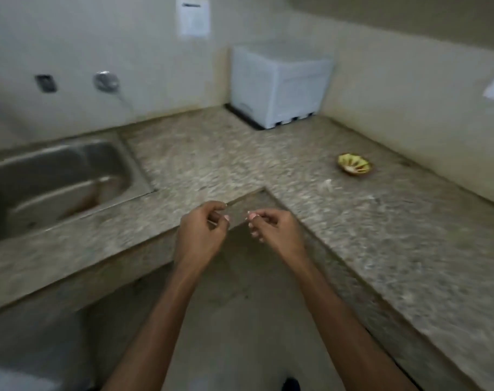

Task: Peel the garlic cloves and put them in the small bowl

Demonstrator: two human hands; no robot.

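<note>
a kitchen: steel sink [59,176] set in a speckled stone counter [212,153].

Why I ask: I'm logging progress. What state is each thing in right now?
left hand: in the air before the counter, fingers curled; grip on anything too blurred to tell
right hand: in the air, fingers curled, fingertips together; grip unclear
small bowl: upright on the counter, apart from both hands; contents unclear
sink: no water running
white box: closed, in the corner
</note>
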